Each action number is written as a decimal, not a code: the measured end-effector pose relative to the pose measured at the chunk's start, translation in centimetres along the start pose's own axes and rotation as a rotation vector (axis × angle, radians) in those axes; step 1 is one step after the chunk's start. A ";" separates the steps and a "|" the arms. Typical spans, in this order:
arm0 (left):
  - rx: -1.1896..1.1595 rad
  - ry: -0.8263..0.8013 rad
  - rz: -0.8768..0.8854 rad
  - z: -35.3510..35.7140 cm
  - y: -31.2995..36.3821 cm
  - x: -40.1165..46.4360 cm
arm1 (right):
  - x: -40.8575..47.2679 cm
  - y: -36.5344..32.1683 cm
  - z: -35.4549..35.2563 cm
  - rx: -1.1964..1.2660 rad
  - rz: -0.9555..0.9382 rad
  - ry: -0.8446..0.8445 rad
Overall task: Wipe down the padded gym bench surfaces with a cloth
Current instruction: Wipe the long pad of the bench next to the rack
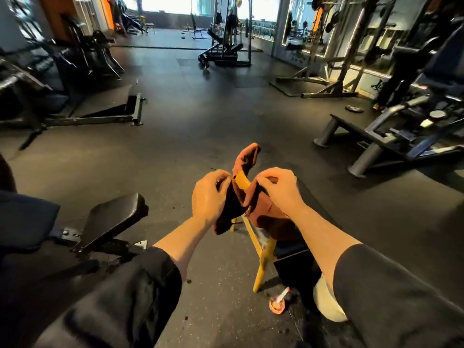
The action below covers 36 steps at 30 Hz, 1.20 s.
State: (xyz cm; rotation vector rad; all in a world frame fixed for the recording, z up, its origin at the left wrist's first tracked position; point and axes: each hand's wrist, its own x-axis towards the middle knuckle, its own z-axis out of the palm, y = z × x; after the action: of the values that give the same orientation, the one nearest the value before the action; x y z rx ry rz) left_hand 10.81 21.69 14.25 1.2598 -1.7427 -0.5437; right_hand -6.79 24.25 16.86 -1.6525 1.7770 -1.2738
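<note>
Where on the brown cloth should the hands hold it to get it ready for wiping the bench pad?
Probably along the top edge, from the person's side. The left hand and right hand already pinch the brown cloth there, close together, so it bunches, one end sticking up and the rest hanging. Sliding the pinches apart along that edge should open it flat for the black bench pad at lower left.

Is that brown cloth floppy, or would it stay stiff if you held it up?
Probably floppy: the cloth droops in folds below the left hand and right hand that pinch it. It looks light too, since fingertips alone hold it up. One end does stick upward, so it may be a thick fabric.
</note>
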 end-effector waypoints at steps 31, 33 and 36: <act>0.511 -0.417 -0.427 27.0 -2.3 0.0 | 8.9 28.1 -3.0 -0.408 -0.324 -0.860; 0.554 -0.457 -0.440 26.7 -3.5 0.5 | 9.5 28.1 -1.9 -0.403 -0.327 -0.860; 0.617 -0.462 -0.462 25.5 -5.6 2.0 | 10.6 27.1 0.4 -0.388 -0.310 -0.863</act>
State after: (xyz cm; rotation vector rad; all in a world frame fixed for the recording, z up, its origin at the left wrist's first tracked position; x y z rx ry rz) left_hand -8.15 14.08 -2.12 2.1369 -2.0937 -0.6140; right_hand -24.23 11.15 -2.40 -2.2731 1.2809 -0.1816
